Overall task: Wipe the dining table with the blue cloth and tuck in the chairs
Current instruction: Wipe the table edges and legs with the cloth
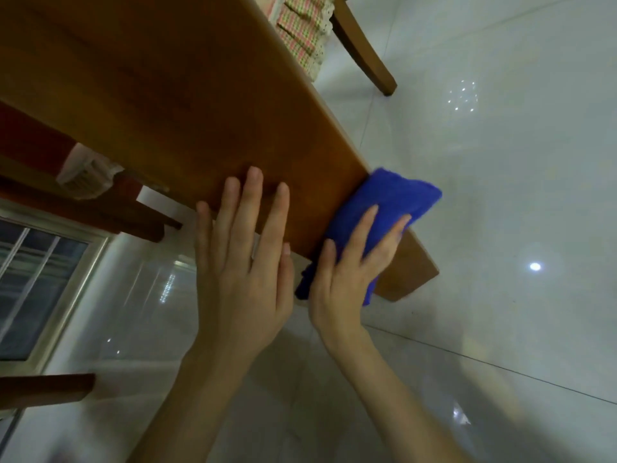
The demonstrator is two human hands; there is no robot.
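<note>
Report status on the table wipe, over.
Left hand flat on the table. Right hand presses the blue cloth over the table's edge by the corner. Nothing on the tabletop in the way.

Right hand (347, 272) on blue cloth (395, 192) (table (167, 95) edge)

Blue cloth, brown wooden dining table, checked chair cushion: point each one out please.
Blue cloth (397, 195): head view, on its far folded end.
Brown wooden dining table (160, 95): head view, on the bare top.
Checked chair cushion (300, 35): head view, on the checked fabric beside the table.
</note>
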